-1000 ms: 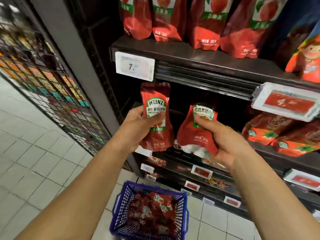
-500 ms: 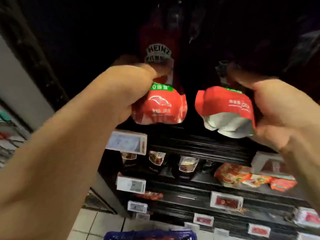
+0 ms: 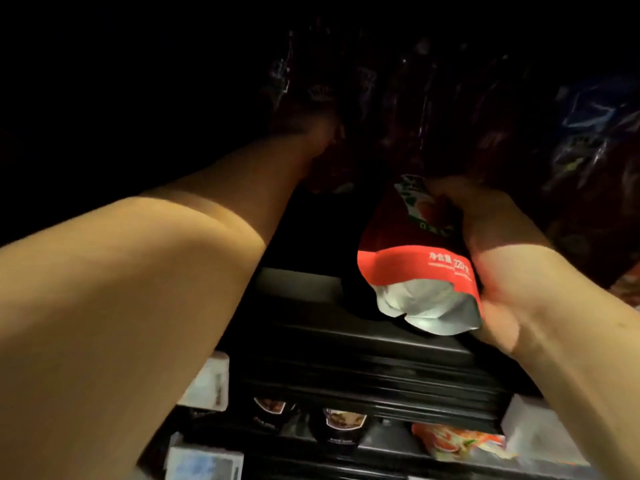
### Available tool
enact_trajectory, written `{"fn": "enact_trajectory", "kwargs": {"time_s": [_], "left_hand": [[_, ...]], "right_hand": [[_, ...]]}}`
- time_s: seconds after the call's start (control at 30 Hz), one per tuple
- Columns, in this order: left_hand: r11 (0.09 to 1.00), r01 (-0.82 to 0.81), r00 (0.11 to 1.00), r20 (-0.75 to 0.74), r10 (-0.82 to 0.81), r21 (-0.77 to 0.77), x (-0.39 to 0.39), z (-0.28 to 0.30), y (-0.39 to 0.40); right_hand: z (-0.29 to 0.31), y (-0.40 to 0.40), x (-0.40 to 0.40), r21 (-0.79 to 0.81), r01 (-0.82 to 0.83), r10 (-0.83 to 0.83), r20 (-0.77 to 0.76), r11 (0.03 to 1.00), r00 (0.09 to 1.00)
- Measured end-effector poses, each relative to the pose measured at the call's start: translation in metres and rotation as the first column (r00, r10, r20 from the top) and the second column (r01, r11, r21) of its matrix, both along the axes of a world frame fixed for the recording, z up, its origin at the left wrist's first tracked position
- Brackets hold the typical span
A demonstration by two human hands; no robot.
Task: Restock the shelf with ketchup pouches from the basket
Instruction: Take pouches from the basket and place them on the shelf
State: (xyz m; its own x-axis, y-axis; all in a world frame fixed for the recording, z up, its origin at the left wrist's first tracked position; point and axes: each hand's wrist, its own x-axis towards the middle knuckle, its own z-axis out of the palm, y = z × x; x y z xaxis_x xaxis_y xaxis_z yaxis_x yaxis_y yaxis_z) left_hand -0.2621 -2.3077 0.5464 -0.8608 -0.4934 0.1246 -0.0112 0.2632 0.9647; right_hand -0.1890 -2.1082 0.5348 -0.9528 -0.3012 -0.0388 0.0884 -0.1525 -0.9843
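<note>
Dark shelf [image 3: 346,344] fills my view, with my left hand [image 3: 322,129] reaching deep into the gloom; whether its fingers hold anything I cannot tell. My right hand [image 3: 491,258] grips a ketchup pouch [image 3: 408,268] at the shelf's front edge, not yet placed, so I judge restocking is underway.

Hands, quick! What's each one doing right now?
Left hand: deep in the dark shelf, cannot tell.
Right hand: fingers hold a ketchup pouch.

The pouch [image 3: 412,271] looks like smooth, glossy red plastic film with a matt silvery foil bottom; the shelf [image 3: 363,362] edge is dark, ridged, faintly shiny plastic; the price tags [image 3: 207,382] look like pale matt card.
</note>
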Motion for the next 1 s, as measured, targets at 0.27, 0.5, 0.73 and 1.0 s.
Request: {"fn": "enact_trajectory", "kwargs": {"time_s": [0.27,0.5,0.73,1.0], "left_hand": [[0.999,0.037,0.947,-0.317,-0.046,-0.037,0.001,-0.025,-0.026],[0.976,0.204,0.957,-0.198,-0.214,-0.071,0.011,-0.026,-0.033],[0.985,0.095,0.97,-0.21,-0.124,-0.142,0.016,-0.023,-0.028],[0.97,-0.036,0.973,-0.23,-0.021,-0.241,0.009,-0.027,-0.022]], "right_hand": [[0.001,-0.014,-0.015,-0.027,0.04,-0.036,0.139,0.999,0.99],[0.033,-0.035,-0.065,0.113,0.142,-0.138,-0.042,0.983,0.99],[0.016,-0.062,-0.129,0.139,0.267,-0.226,-0.258,0.954,0.939],[-0.02,-0.066,-0.167,-0.061,0.31,-0.313,-0.317,0.949,0.895]]}}
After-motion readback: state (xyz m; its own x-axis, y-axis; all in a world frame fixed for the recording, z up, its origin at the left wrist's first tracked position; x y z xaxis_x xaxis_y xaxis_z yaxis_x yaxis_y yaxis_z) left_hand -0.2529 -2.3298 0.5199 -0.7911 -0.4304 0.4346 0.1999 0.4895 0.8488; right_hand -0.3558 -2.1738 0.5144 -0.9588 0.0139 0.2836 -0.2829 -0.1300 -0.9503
